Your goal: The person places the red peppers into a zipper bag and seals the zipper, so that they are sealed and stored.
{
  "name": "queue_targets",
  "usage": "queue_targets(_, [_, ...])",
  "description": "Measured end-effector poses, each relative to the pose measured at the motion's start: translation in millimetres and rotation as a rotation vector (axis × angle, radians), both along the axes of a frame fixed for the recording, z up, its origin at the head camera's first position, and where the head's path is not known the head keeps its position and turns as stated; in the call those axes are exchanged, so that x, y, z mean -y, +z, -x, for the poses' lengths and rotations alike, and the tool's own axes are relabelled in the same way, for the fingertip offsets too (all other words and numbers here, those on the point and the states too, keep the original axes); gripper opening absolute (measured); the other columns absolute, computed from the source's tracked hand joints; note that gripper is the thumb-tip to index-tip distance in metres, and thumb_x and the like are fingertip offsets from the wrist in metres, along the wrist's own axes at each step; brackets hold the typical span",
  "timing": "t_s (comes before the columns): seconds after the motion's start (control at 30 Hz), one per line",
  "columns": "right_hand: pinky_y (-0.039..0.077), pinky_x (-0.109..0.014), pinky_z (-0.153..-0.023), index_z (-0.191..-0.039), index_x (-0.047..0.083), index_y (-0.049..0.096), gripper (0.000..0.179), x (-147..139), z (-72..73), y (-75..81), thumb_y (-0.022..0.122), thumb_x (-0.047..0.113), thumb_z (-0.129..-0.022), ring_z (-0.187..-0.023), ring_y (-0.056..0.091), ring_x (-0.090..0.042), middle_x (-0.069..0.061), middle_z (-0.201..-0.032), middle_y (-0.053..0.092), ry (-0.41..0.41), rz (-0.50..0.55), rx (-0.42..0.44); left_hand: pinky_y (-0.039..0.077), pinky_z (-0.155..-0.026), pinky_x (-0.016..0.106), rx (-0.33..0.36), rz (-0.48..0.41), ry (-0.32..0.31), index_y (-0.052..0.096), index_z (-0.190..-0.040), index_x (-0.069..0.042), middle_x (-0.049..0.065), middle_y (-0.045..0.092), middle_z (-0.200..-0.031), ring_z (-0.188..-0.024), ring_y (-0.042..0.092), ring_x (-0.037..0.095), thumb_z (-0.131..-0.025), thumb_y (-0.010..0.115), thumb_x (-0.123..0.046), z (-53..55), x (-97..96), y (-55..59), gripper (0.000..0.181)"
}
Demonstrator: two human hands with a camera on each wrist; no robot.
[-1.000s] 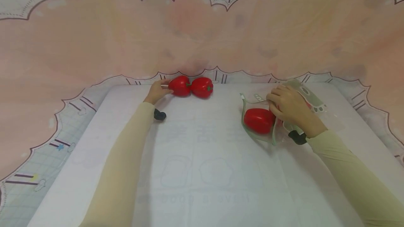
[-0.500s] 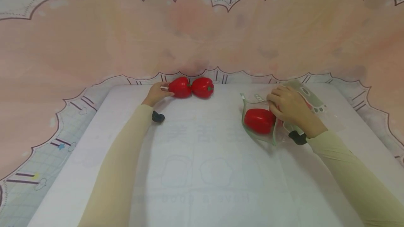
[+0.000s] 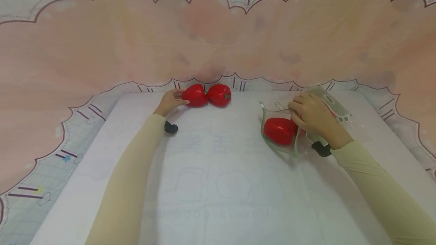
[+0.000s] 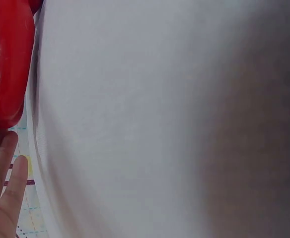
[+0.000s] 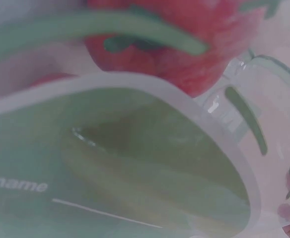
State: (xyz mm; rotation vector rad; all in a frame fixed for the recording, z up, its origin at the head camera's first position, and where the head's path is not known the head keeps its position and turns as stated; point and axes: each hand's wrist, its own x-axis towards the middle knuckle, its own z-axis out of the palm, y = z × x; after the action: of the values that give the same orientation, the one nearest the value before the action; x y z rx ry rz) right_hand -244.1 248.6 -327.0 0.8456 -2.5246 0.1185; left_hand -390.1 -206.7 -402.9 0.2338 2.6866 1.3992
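Two glossy red bell peppers lie end to end at the table's back edge, a left one and a right one. My left hand touches the left pepper's outer end, thumb in front. In the left wrist view its fingers are straight, tips at the red bell pepper. On the right, my right hand grips the edge of a clear plastic bag with green trim. Inside the bag's mouth lies another red bell pepper. The right wrist view shows the bag's green label reading "name".
A white cloth with faint print covers the table. Behind it hangs a peach patterned curtain. More red shows through the bag beyond my right hand. A dark wrist camera sits below my left hand.
My left wrist has drawn back slightly, while its fingers stay at the left pepper. The right hand and the bag hold still.
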Motion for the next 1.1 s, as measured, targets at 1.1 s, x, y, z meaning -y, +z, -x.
queue_targets(1.1, [0.048, -0.046, -0.08, -0.084, 0.001, 0.068, 0.014, -0.6, 0.8, -3.2, 0.058, 0.007, -0.076, -0.082, 0.055, -0.031, -0.015, -0.08, 0.065, 0.042, 0.014, -0.067, 0.037, -0.11, 0.044, -0.037, -0.108, 0.051, 0.039, -0.13, -0.001, 0.019, 0.046, -0.142, -0.133, 0.044, 0.031, -0.081, 0.073, -0.017, -7.5, -14.7, 8.7, 0.062])
